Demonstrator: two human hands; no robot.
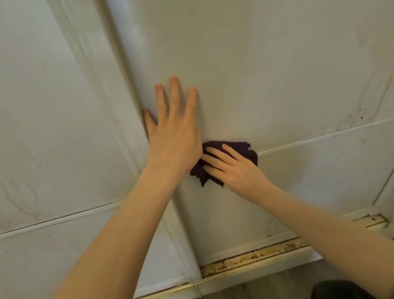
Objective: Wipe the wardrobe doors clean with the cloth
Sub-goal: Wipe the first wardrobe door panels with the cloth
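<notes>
Two white sliding wardrobe doors fill the view: the left door [36, 129] and the right door [266, 56], which overlaps its edge. My left hand [173, 132] lies flat on the right door near that edge, fingers spread, holding nothing. Just below and to its right, my right hand [230, 168] presses a crumpled dark purple cloth [243, 148] against the right door, on the thin horizontal strip that crosses it. The cloth's middle is hidden under my fingers.
Faint brownish streaks mark the left door [13, 199] and the right door's far right [365, 84]. A worn, rust-stained bottom track [254, 255] runs under the doors. Wood-look floor [261, 293] lies below, with a dark shape [337, 291] at the bottom right.
</notes>
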